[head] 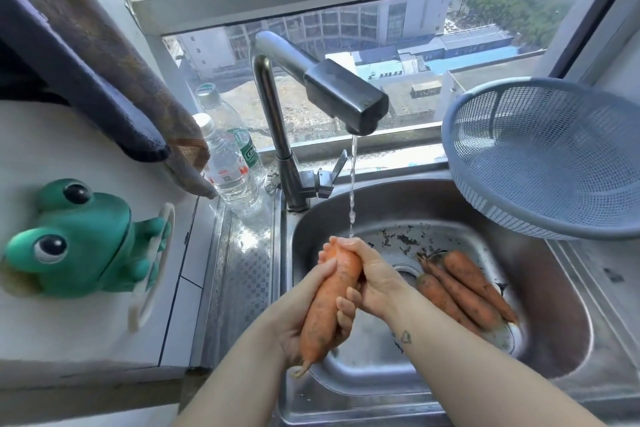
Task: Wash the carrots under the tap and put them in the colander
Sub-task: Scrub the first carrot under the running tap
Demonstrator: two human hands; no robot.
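Under the tap [346,94], soil-flecked carrot [330,305] clamped by left fingers [346,312] and right fingers [349,249]

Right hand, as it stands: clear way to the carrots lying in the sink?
Likely yes, but it isn't free yet: the right hand grips the held carrot together with the left hand. The pile of carrots lies uncovered in the sink just beside it, nothing between.

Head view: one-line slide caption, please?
Left hand and right hand hold a carrot under the running tap; dirty carrots lie in the sink.
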